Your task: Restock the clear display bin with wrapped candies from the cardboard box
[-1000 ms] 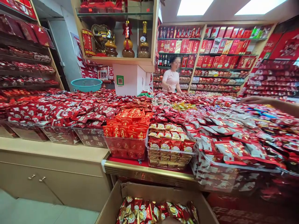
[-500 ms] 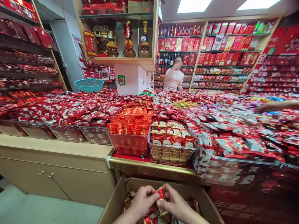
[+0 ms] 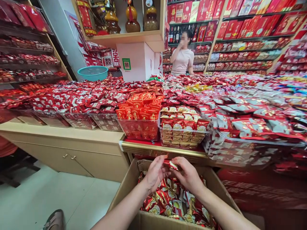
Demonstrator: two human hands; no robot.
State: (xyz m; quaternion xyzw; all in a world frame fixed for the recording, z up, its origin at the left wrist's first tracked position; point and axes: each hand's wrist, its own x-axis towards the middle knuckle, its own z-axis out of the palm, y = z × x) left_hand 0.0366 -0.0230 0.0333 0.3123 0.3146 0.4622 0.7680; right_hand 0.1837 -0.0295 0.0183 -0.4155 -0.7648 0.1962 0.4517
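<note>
Pinching a small red packet [image 3: 171, 164], the right hand [image 3: 188, 175] hangs over an open cardboard box [image 3: 150, 221] of similar packets [image 3: 177, 205], the left hand [image 3: 154, 175] loosely open beside it. Beyond, packet-filled clear tubs [image 3: 137, 130] crowd the beige counter [image 3: 69, 133] above pale floor tiles [image 3: 96, 195], before red-stocked shelves [image 3: 244, 40]

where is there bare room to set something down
A strip of cabinet top is bare between the clear bins and its front edge. Tiled floor is bare between cabinet doors, cardboard box and shoe. Crowded: the heaped packets above, and the box under the left hand and right hand.
</note>
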